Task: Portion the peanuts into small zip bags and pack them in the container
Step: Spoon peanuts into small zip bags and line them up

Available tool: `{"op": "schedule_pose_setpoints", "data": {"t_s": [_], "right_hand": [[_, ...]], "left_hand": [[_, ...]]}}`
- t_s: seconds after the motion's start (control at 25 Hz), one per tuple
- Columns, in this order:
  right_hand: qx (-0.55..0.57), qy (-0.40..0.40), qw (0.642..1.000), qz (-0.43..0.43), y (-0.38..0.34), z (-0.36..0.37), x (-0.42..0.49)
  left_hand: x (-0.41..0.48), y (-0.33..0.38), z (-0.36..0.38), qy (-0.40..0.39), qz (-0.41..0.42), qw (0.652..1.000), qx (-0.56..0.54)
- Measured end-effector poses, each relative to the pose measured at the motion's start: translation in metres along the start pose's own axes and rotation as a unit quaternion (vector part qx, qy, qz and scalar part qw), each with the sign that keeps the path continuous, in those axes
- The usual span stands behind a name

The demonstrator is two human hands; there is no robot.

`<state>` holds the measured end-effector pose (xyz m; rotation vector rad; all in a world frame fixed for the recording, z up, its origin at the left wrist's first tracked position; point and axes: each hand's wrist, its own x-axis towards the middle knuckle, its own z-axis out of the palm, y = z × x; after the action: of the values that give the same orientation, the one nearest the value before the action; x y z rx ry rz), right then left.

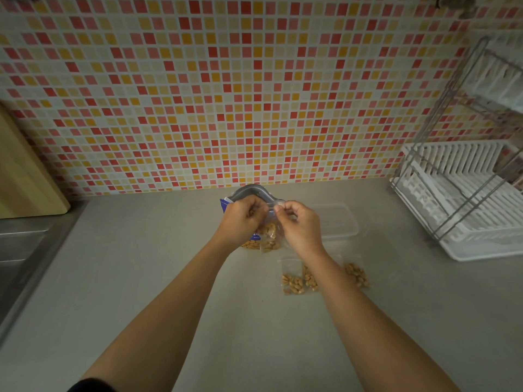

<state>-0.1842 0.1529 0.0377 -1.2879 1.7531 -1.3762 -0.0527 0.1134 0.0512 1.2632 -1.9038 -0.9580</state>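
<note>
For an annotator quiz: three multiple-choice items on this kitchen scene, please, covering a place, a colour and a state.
1. Where is the clear container? A: in the sink. B: on the counter, right of the right hand. C: on the cutting board.
2. The dish rack tray is: A: white. B: black. C: green.
3. The small zip bag is: A: empty. B: held up, peanuts inside. C: flat on the counter.
Key: 1 B, it stands on the counter beside that hand; 2 A, it is plainly white; 3 B, the left hand and right hand pinch its top, peanuts showing through.
</note>
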Motion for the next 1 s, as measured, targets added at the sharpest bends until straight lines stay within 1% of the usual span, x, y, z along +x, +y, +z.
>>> {"op": "schedule_pose_setpoints", "data": {"t_s": [0.08,0.16,0.32,0.4,0.44,0.56,0.6,0.64,0.72,0.8,0.88,0.92,1.0], "right_hand": [[-0.012,0.018,1.0,-0.002,-0.002,0.002,0.001],[0.002,0.026,0.999,0.019,-0.003,0.002,0.002],[0.094,-0.038,0.991,0.088,-0.002,0.001,0.0],[0.131,-0.063,0.984,0.098,0.0,-0.001,-0.002],[0.144,-0.062,0.983,0.097,0.0,-0.002,-0.002],[0.185,-0.036,0.978,0.088,-0.003,-0.007,-0.005],[0.201,-0.033,0.975,0.09,-0.002,-0.009,-0.007],[0.214,-0.04,0.971,0.094,0.001,-0.011,-0.012],[0.231,-0.079,0.965,0.098,0.016,-0.015,-0.025],[0.209,-0.119,0.965,0.105,0.037,-0.016,-0.04],[0.123,-0.133,0.977,0.114,0.061,-0.01,-0.048],[0.074,-0.136,0.981,0.114,0.071,-0.004,-0.05],[-0.004,-0.142,0.984,0.112,0.086,0.01,-0.049]], "left_hand": [[0.001,0.0,-0.001,0.003,0.001,1.0,-0.014],[0.003,0.001,-0.003,-0.006,-0.005,0.999,-0.042],[0.006,-0.001,-0.006,0.0,-0.007,1.0,-0.029],[0.006,-0.002,-0.006,0.009,-0.001,0.999,-0.032],[0.005,-0.002,-0.006,0.006,-0.005,0.999,-0.047],[-0.001,-0.002,-0.007,-0.05,-0.038,0.985,-0.159],[-0.003,-0.004,-0.007,-0.067,-0.047,0.981,-0.178],[-0.006,-0.005,-0.006,-0.079,-0.054,0.978,-0.184],[-0.012,-0.015,-0.003,-0.092,-0.075,0.976,-0.182],[-0.022,-0.031,0.005,-0.11,-0.099,0.972,-0.183],[-0.035,-0.051,0.019,-0.123,-0.119,0.971,-0.165],[-0.04,-0.061,0.027,-0.117,-0.136,0.972,-0.151],[-0.046,-0.078,0.042,-0.091,-0.197,0.966,-0.14]]}}
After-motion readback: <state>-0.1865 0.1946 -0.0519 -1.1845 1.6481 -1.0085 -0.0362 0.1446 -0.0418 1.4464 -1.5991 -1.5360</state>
